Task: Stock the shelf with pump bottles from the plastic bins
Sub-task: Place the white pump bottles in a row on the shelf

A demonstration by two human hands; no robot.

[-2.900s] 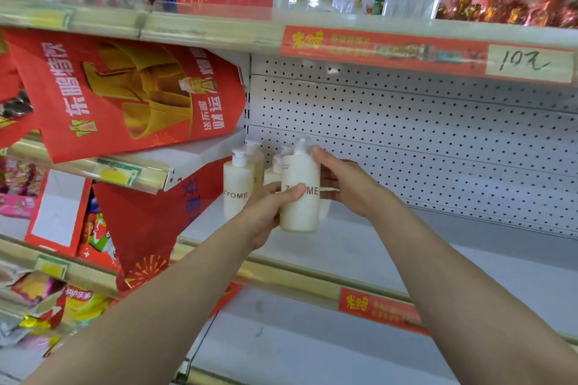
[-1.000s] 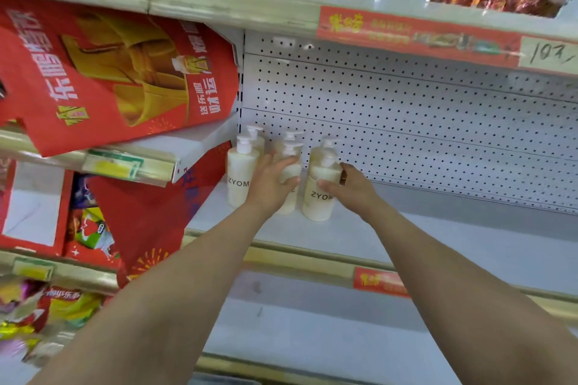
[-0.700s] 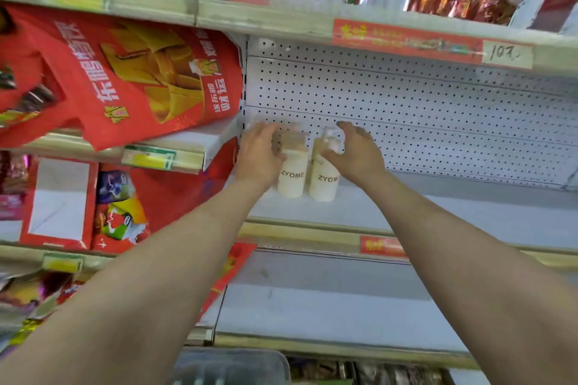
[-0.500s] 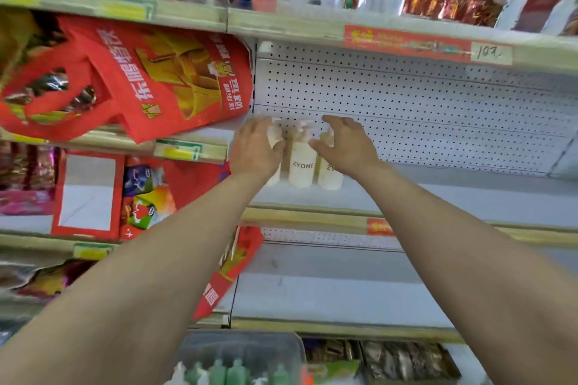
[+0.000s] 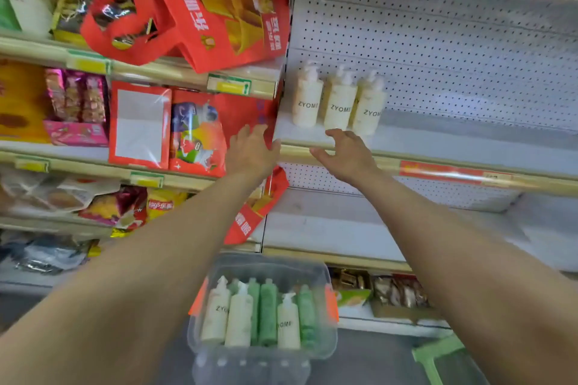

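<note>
The big white shelf [image 5: 453, 147] runs across the middle, with a back wall full of little holes [image 5: 438, 50] behind it and a red price strip [image 5: 450, 172] on its front edge. Past its left end hangs a large red bag [image 5: 219, 9] with yellow pictures, and more shelves of bright snack packs [image 5: 75, 109] sit further left. Down on the floor, below the lowest shelf, stands a clear plastic bin [image 5: 325, 341]. A green stool [image 5: 438, 356] peeks in near the bottom right. Two bare arms reach up from the bottom. The left hand [image 5: 251, 153] is at the shelf's front left corner, in front of a red bag there; its fingers are spread and loose and it holds nothing. The right hand [image 5: 347, 153] is just in front of the shelf's front edge, a little right of the corner, with its fingers apart and a bit bent, and it holds nothing too. Neither hand touches a bottle. Three cream pump bottles [image 5: 340, 105] stand upright in a tight row at the left end of the shelf, just above the hands. More pump tops seem to show behind them, but they are blurry. Inside the bin are more cream pump bottles [image 5: 239, 316] packed close with green bottles [image 5: 269, 312].
</note>
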